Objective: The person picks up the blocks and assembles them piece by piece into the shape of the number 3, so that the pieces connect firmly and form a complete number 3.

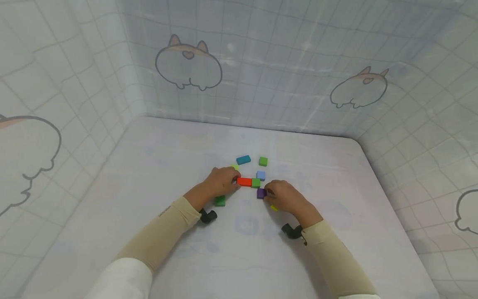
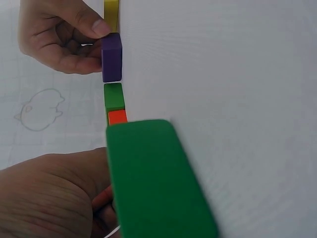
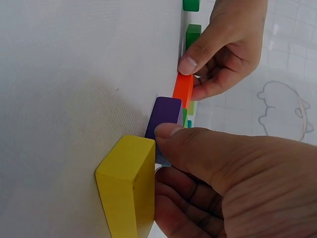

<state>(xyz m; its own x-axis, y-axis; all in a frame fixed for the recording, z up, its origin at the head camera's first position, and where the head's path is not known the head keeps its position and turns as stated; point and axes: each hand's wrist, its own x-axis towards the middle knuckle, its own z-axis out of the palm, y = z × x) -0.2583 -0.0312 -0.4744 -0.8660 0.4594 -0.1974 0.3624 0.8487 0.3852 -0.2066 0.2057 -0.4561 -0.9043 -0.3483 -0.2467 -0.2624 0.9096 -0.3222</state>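
Note:
My left hand point(image 1: 221, 182) pinches the left end of a red block point(image 1: 244, 182), its thumb on the near side. A small green block point(image 1: 255, 182) stands against the red block's right end. In the right wrist view, a purple block point(image 3: 165, 111) is between the thumb and fingers of my right hand point(image 3: 208, 163). From the head view, that purple block lies just nearer than the small green one. A light blue block point(image 1: 261, 175) sits directly behind the small green block. Close beside my right hand stands a yellow block point(image 3: 126, 173), mostly hidden from above.
A larger green block point(image 2: 156, 178) stands by my left wrist. Farther back lie a teal block point(image 1: 243, 159) and another green block point(image 1: 263, 161). A lime block point(image 1: 235, 167) is partly covered by my left hand. Patterned walls point(image 1: 261, 83) enclose the pale tabletop point(image 1: 246, 257).

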